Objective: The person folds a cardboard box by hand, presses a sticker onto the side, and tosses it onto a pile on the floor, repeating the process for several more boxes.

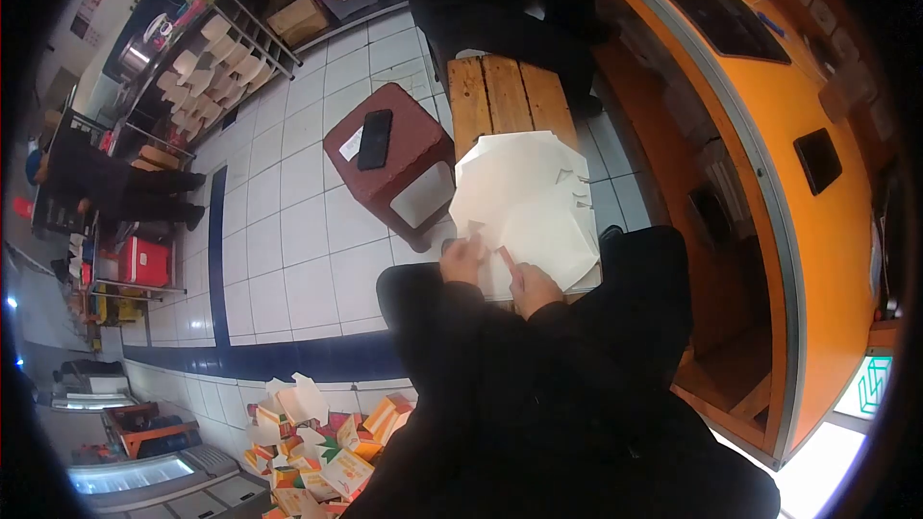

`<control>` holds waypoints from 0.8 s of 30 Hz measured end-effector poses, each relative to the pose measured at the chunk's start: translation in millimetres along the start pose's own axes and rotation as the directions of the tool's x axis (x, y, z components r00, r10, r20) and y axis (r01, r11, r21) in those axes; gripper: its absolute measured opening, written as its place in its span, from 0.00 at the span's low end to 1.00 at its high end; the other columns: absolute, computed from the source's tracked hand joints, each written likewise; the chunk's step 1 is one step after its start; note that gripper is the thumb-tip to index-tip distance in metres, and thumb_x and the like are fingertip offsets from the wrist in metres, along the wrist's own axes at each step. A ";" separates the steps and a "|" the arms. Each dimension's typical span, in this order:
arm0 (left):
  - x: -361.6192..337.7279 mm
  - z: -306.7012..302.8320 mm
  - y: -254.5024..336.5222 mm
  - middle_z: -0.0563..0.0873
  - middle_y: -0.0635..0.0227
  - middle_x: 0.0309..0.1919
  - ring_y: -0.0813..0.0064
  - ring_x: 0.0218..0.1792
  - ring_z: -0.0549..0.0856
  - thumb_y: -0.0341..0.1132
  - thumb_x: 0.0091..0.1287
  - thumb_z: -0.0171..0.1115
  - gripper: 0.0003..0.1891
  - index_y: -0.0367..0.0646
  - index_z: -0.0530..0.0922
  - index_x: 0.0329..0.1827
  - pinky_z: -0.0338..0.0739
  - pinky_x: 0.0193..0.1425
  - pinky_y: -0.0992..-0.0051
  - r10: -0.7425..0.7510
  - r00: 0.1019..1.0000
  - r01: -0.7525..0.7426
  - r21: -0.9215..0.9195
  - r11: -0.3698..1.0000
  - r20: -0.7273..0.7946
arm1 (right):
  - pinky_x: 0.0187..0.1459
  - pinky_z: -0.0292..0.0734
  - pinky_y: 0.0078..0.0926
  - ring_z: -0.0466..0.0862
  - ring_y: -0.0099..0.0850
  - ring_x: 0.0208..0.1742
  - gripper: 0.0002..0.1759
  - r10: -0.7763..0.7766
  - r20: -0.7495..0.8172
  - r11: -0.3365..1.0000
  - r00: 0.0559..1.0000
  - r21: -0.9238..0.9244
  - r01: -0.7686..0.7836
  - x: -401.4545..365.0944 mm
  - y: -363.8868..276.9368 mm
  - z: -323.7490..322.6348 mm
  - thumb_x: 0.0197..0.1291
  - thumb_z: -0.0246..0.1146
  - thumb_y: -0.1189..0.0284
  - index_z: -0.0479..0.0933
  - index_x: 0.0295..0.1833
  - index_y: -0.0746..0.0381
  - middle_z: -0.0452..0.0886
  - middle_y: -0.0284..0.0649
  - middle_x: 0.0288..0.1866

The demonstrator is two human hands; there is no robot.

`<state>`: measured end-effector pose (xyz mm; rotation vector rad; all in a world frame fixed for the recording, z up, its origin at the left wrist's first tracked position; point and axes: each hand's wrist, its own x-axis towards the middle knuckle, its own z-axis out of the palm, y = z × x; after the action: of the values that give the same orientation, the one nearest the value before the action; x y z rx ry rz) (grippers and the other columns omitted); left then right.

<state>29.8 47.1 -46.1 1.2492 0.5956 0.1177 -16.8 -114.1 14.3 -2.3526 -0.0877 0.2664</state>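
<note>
A stack of flat white cardboard box blanks (524,197) lies on a slatted wooden bench (492,94) in front of my knees. Cut tabs and slots show along the stack's right edge. My left hand (463,260) is at the near left corner, its fingers closed on the edge of the top blank. My right hand (535,289) rests at the near edge, fingers curled on the same blank. A narrow orange-red piece sticks up by its fingertips; I cannot tell whether it is a folded flap.
Left of the bench stands a dark red stool (411,173) with a black phone (375,139) on it. Folded orange-and-white boxes (322,447) are heaped on the floor at lower left. An orange counter (711,67) runs along the right. Two other people (115,178) are nearby.
</note>
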 end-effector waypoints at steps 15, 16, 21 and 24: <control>-59.3 16.9 6.0 0.88 0.58 0.35 0.71 0.38 0.88 0.35 0.68 0.68 0.14 0.31 0.79 0.43 0.84 0.43 0.74 0.150 0.979 -0.192 0.389 0.901 0.136 | 0.48 0.75 0.49 0.81 0.53 0.47 0.16 0.007 -0.026 0.993 1.000 0.117 -0.004 11.5 9.2 12.0 0.65 0.56 0.72 0.78 0.57 0.60 0.82 0.53 0.45; -59.9 17.6 7.9 0.88 0.59 0.35 0.70 0.39 0.88 0.37 0.68 0.68 0.15 0.31 0.79 0.43 0.83 0.43 0.74 0.203 0.963 -0.266 0.515 0.815 0.176 | 0.48 0.76 0.48 0.81 0.53 0.47 0.17 -0.030 -0.058 0.992 0.998 0.124 0.037 14.0 14.7 18.8 0.64 0.57 0.73 0.77 0.58 0.60 0.82 0.53 0.45; -56.0 10.8 0.2 0.87 0.61 0.36 0.72 0.38 0.87 0.40 0.68 0.68 0.15 0.34 0.80 0.44 0.82 0.43 0.74 0.174 0.957 -0.278 0.572 0.772 0.231 | 0.47 0.76 0.46 0.81 0.54 0.47 0.19 -0.136 -0.168 0.961 0.976 0.218 0.172 16.3 20.4 29.5 0.67 0.56 0.71 0.76 0.62 0.59 0.82 0.56 0.42; -44.4 5.5 -7.8 0.86 0.62 0.37 0.73 0.38 0.86 0.40 0.68 0.68 0.14 0.35 0.80 0.43 0.82 0.42 0.75 0.201 0.970 -0.243 0.458 0.855 0.140 | 0.48 0.79 0.40 0.83 0.48 0.46 0.25 -0.161 0.011 0.944 0.987 0.293 0.151 21.6 16.0 22.0 0.61 0.62 0.74 0.73 0.65 0.63 0.82 0.53 0.44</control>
<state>-6.8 22.1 -36.3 1.7920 0.4099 0.1130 -0.8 -107.4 -15.8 -2.0348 -0.2346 0.2261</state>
